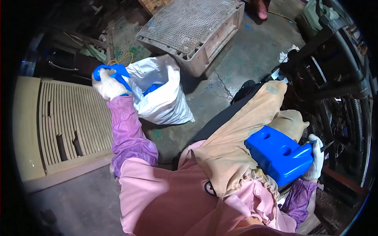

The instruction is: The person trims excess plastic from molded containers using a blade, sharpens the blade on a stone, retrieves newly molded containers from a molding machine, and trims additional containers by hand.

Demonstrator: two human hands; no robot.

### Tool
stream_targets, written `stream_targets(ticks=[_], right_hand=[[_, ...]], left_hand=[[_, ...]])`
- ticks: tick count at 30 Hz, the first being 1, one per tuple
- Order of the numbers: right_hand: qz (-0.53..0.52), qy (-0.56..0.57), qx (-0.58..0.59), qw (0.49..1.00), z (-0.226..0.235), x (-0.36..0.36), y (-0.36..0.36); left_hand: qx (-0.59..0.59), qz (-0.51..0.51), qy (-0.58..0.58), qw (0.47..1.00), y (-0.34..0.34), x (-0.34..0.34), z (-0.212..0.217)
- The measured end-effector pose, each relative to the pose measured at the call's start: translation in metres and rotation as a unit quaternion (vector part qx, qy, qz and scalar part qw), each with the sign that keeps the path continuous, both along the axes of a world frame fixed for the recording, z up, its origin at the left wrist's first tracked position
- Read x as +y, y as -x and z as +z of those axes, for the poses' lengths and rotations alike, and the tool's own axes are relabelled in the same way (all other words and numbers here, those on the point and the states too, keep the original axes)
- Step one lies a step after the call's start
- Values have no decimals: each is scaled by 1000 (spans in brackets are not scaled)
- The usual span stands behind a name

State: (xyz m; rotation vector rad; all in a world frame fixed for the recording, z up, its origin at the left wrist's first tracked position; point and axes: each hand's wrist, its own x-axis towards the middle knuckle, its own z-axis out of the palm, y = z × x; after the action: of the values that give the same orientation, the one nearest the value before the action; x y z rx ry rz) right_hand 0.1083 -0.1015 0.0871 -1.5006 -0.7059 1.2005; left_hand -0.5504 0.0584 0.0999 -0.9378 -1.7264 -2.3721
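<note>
The blue moulded part (271, 157) lies across the person's lap on the tan apron (240, 129), its far right end beside the gloved right hand (316, 159). It looks like hollow, hard plastic: probably light for its bulk, stiff, and rather slippery on its glossy faces, more apt to slide off the cloth than to break. The angled right end and the edges around its round recesses seem the best places to take hold, with the lap bearing the weight. The right hand is partly curled against that end, but whether it grips the part or the dark pointed object (327, 145) at its fingers I cannot tell. The gloved left hand (108, 85) is closed around a smaller blue piece (123, 70) at the mouth of the white sack (165, 104); that piece looks thin and light, likely easy to pinch by an edge. The fingers hide much of its outline, the sack wall hides most of the blue contents (151, 89), the moulded part's underside is out of sight, and shadow swallows detail in the black machinery (327, 59).
</note>
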Motion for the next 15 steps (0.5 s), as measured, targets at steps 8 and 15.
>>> stream_targets(ticks=[8,15], right_hand=[[6,-45,-223,974,84,10,30],[47,-179,-546,817,76,-9,80]], left_hand=[[24,-130,248,960,-105,71,-58],[8,-804,319,502,-373,2,-80]])
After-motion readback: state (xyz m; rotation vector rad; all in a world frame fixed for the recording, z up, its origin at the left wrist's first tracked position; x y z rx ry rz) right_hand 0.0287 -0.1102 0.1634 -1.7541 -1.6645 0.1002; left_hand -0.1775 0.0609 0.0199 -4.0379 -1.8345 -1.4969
